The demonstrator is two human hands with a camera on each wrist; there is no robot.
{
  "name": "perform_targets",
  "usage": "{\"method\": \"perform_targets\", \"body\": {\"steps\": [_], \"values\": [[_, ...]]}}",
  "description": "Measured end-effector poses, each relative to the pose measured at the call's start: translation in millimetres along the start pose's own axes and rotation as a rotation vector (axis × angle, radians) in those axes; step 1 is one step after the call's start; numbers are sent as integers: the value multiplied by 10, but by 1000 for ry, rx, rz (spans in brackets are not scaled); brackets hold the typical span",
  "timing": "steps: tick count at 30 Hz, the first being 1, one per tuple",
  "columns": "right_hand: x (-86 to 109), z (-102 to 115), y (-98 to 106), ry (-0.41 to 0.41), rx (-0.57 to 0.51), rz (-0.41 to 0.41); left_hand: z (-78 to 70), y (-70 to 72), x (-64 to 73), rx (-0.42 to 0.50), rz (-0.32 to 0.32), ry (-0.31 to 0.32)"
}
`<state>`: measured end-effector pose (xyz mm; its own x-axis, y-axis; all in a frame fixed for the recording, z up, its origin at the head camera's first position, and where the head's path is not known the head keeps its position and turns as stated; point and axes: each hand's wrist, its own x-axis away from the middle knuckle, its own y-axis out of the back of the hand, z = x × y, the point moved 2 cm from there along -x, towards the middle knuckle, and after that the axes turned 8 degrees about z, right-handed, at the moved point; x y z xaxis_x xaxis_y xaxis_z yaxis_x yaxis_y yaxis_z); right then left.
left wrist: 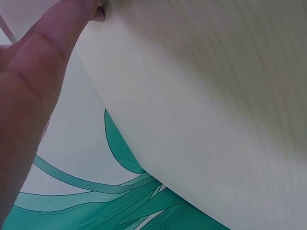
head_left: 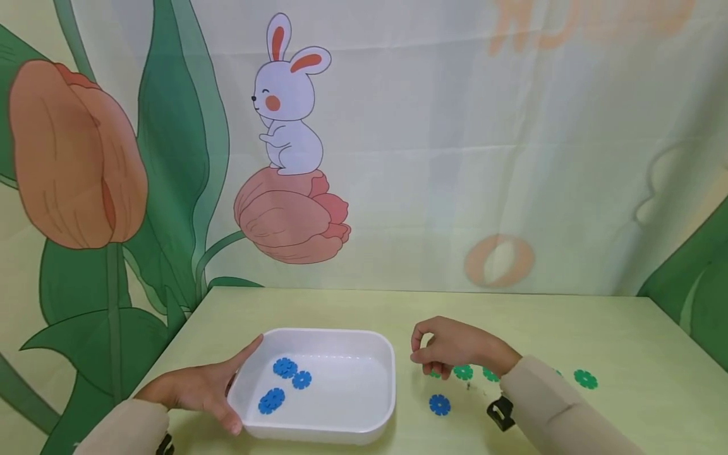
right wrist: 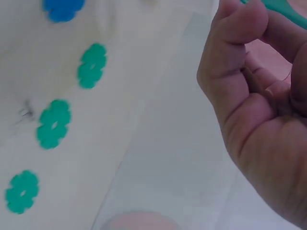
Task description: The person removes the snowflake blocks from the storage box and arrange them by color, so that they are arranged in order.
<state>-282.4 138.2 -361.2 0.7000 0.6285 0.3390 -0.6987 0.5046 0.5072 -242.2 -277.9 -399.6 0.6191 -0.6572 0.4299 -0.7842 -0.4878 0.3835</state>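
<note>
My left hand [head_left: 205, 385] grips the left end of a white plastic tray [head_left: 382, 379], thumb at the near corner and fingers along the far side. Several blue snowflake discs [head_left: 301, 380] lie in the tray's left half, some overlapping. Just right of the tray, my right hand [head_left: 455, 347] hovers over the table with its fingers curled and thumb close to the index finger; no disc shows between them. Green snowflake discs [head_left: 463, 373] lie in a row below it, partly hidden by hand and sleeve. Nearer me lies a single blue disc [head_left: 440, 405].
The pale yellow-green table [head_left: 643, 354] meets a printed cloth backdrop [head_left: 398, 158] with a rabbit and tulips at its far edge. At the row's right end is another green disc [head_left: 585, 379]. A black strap [head_left: 500, 414] hangs at the right wrist.
</note>
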Motion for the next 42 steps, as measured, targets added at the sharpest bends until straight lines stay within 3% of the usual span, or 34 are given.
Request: {"method": "perform_targets", "body": {"steps": [16, 30, 42], "values": [[-493, 614, -313, 22, 56, 63, -2, 12, -4, 15, -20, 48], [-1024, 971, -788, 17, -93, 221, -23, 4, -16, 6, -38, 96], [-1294, 1019, -1021, 0, -212, 301, -17, 33, 21, -21, -33, 72]]}}
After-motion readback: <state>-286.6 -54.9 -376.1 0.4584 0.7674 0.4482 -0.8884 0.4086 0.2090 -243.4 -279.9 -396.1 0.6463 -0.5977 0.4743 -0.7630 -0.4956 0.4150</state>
